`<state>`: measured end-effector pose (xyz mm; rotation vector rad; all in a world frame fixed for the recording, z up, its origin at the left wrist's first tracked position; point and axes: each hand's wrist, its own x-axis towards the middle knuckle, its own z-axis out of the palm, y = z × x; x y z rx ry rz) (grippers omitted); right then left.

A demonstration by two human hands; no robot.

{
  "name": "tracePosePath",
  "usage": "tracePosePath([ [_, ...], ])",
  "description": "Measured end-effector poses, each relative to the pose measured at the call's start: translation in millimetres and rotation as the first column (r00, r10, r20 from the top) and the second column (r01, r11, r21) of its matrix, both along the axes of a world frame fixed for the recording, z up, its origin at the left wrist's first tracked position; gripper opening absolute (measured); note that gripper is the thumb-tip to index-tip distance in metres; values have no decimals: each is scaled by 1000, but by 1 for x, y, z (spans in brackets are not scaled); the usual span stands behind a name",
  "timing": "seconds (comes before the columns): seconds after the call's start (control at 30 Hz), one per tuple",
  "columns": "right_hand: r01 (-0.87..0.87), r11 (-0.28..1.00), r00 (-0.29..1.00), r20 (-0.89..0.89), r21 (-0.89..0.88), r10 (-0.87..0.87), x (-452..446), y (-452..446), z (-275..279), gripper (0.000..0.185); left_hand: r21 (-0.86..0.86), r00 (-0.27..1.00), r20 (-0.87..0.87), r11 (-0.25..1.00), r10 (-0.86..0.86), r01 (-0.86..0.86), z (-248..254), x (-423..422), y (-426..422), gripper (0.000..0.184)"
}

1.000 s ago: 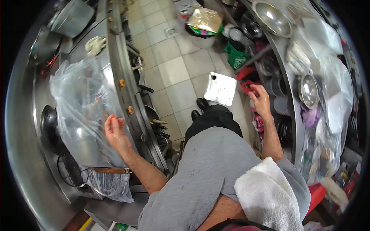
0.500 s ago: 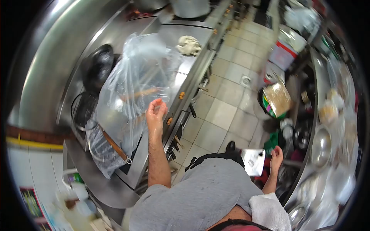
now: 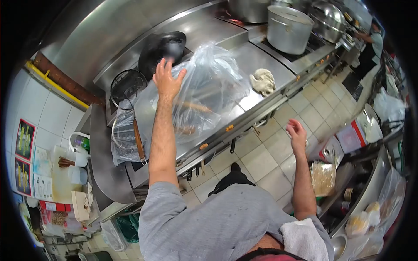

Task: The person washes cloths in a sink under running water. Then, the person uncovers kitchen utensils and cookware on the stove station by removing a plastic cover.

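Note:
My left hand point(image 3: 167, 81) is open with fingers spread, reaching over the stove near the dark wok point(image 3: 152, 54). Whether it touches the wok or the plastic cannot be told. Beneath and beside it lies a large clear plastic bag point(image 3: 213, 71), spread over the steel top, with wooden handles showing through. To its left are a round wire strainer point(image 3: 127, 88) and a wooden handle point(image 3: 138, 135) ending in a metal ring. My right hand point(image 3: 297, 135) hangs over the tiled floor, fingers loosely bent and apart, holding nothing visible. A crumpled pale cloth point(image 3: 263, 81) rests right of the bag.
A large metal pot point(image 3: 289, 32) stands on the burners farther right. Behind me on the right are a red-and-white container point(image 3: 352, 135) and a crowded counter. At the far right a person point(image 3: 369, 45) stands by the stove line. A white towel point(image 3: 302, 240) hangs at my shoulder.
My view has turned left toward the stove. My left hand has moved from the bag's front edge to above its back, fingers now spread. My right arm has swung forward.

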<state>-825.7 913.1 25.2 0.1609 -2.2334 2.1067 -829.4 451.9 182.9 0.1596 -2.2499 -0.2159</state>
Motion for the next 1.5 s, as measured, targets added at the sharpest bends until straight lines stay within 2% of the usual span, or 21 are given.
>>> tracePosePath([
  [0.03, -95, 995, 995, -35, -33, 94, -13, -28, 23, 26, 29, 994, 78, 997, 74, -76, -2, -13, -8, 63],
  [0.07, -106, 994, 993, -49, -32, 104, -25, -52, 38, 26, 56, 977, 158, 987, 141, -151, -7, -25, -19, 66],
  [0.13, -278, 955, 955, -142, -104, 262, -54, -91, 67, 24, 96, 956, 239, 976, 167, -195, -18, -44, -38, 67],
  [0.2, -293, 951, 946, -175, -98, 273, -85, -122, 92, 24, 206, 887, 456, 960, 76, -188, -24, -48, -42, 66],
  [0.27, -315, 944, 934, -209, -101, 289, -118, -161, 123, 24, 54, 624, 774, 971, 107, -233, -4, -44, -29, 64],
  [0.33, -321, 933, 919, -291, -163, 265, -147, -204, 156, 25, -105, 592, 788, 984, 169, -141, -8, -36, -24, 64],
  [0.4, -420, 835, 900, -280, -356, 333, -177, -260, 174, 27, -129, 629, 755, 982, 186, -136, -16, -29, -21, 63],
  [0.47, -493, 681, 860, -186, -541, 475, -198, -323, 189, 24, -167, 659, 722, 977, 212, -131, -20, -23, -20, 63],
  [0.53, -576, 584, 750, -85, -572, 656, -220, -390, 178, 22, -174, 676, 710, 979, 198, -104, -20, -21, -19, 59],
  [0.6, -607, 617, 603, 216, -500, 768, -235, -450, 160, 15, -156, 691, 694, 979, 202, -129, -19, -15, -18, 56],
  [0.67, -704, 682, 590, 371, -201, 718, -248, -509, 118, 13, -79, 750, 648, 991, 131, -105, -21, -12, -19, 55],
  [0.73, -786, 618, 541, 491, 7, 683, -253, -542, 84, 14, -52, 750, 647, 989, 141, -141, -19, -10, -16, 55],
  [0.83, -824, 549, 540, 495, 143, 681, -247, -571, 45, 19, 20, 835, 541, 992, 94, -124, -21, -6, -14, 52],
  [1.0, -813, 548, 573, 444, 198, 689, -249, -630, -37, 22, 34, 835, 528, 978, 156, -204, -16, -11, -6, 52],
  [1.07, -682, 731, 672, 366, -32, 643, -245, -636, -57, 21, 59, 830, 533, 971, 166, -233, -14, -15, -4, 51],
  [1.1, -653, 753, 705, 296, -86, 645, -242, -639, -62, 20, 59, 828, 533, 969, 173, -240, -13, -15, -3, 51],
  [1.2, -633, 754, 696, 297, -176, 654, -233, -604, 1, 19, 72, 838, 516, 966, 176, -247, -13, -16, -1, 48],
  [1.3, -695, 710, 682, 209, -113, 700, -238, -585, 59, 19, 79, 835, 521, 963, 180, -257, -15, -16, -3, 48],
  [1.5, -694, 705, 694, 122, -149, 709, -245, -598, 110, 21, 84, 838, 516, 963, 178, -257, -14, -15, -3, 49],
])
